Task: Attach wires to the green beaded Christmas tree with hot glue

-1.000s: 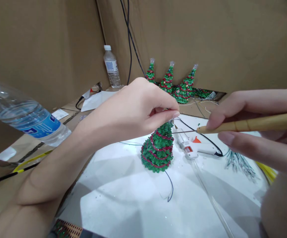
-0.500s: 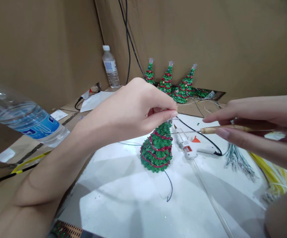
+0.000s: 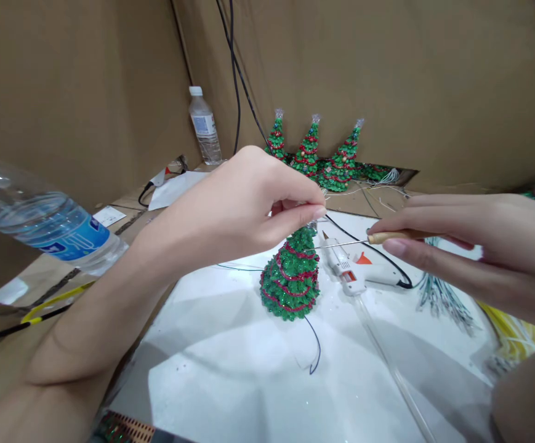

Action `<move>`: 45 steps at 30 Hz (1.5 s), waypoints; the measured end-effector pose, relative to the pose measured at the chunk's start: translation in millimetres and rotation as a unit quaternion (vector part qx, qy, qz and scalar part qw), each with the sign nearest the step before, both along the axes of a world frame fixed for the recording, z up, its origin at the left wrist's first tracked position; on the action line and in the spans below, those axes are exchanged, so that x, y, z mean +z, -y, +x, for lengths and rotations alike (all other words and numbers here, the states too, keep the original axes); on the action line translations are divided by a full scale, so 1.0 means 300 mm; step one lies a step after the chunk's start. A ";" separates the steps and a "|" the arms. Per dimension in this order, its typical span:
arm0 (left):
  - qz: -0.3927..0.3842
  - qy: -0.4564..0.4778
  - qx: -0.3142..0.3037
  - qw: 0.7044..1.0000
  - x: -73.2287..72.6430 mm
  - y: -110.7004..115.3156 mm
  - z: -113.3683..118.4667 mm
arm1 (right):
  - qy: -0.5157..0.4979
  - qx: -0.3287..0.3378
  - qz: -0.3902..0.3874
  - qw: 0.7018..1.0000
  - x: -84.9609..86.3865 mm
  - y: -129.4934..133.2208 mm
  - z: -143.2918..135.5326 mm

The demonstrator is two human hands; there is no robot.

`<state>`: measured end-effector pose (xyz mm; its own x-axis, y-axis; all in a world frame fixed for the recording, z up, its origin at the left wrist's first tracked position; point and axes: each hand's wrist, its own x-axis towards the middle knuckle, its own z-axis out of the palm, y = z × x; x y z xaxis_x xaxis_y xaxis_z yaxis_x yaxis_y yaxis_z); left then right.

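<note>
Miniature Christmas tree [image 3: 291, 280]: conical, glittery green foliage, ringed by strands of dark red garland; upright on the white tabletop [image 3: 230, 369], crown partly hidden, thin dark wire [image 3: 319, 344] trailing from its foot. Wooden-handled needle tool [image 3: 380, 237]: slender metal shaft, held nearly level, tip at the tree's upper part; whether it pierces the foliage cannot be told.
</note>
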<state>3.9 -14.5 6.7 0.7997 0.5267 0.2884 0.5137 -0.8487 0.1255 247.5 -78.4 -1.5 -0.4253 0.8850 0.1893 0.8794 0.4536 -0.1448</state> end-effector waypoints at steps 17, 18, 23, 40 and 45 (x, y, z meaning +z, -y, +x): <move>0.004 0.024 -0.005 1.000 -0.003 -0.001 0.001 | 0.000 0.016 -0.008 1.000 -0.012 -0.019 0.013; 0.006 0.029 -0.004 1.000 -0.002 0.000 0.001 | -0.002 0.020 -0.009 1.000 -0.010 -0.021 0.012; -0.001 0.018 -0.004 1.000 0.003 -0.004 0.001 | -0.002 0.030 -0.007 1.000 -0.001 -0.031 0.002; 0.009 0.045 0.003 0.999 -0.007 0.004 0.001 | -0.019 0.069 -0.057 0.996 -0.008 -0.085 -0.015; 0.009 0.048 -0.003 0.999 -0.006 0.005 0.000 | -0.005 0.040 -0.126 0.991 -0.021 -0.083 -0.004</move>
<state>3.8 -16.0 4.9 0.7713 0.5158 0.3730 0.4943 -0.8545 0.1596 246.3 -53.6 -7.9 -0.4950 0.8684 -0.0295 0.8403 0.4698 -0.2706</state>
